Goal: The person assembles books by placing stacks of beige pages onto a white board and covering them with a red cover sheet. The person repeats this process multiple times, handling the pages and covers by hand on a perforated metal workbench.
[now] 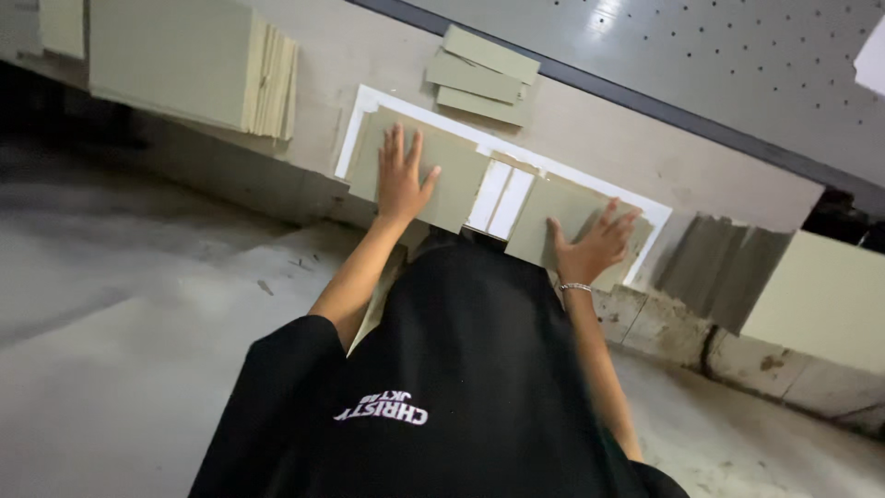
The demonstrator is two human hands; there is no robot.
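While two flat grey-green cardboard panels lie side by side on a white rectangular sheet (369, 97), each is pressed down by one hand. The left cardboard panel (456, 189) lies directly under the left hand (402, 175), whose fingers are spread flat and point away from the body; the right cardboard panel (553, 217) lies under the right hand (597, 244), likewise splayed and flat, with a thin silver bracelet (575, 287) at the wrist. The long axes of both panels run along the bench edge, across the line of the arms, and a narrow white gap (498, 198) is left between them. Neither hand is pinching anything. Beyond the panels, three loose olive cardboard strips (484, 74) are stacked, and a thick stack of similar boards (198, 69) stands to the left. A leaning row of grey boards (724, 267) is seen at the right, though its count cannot be told in the dim light.
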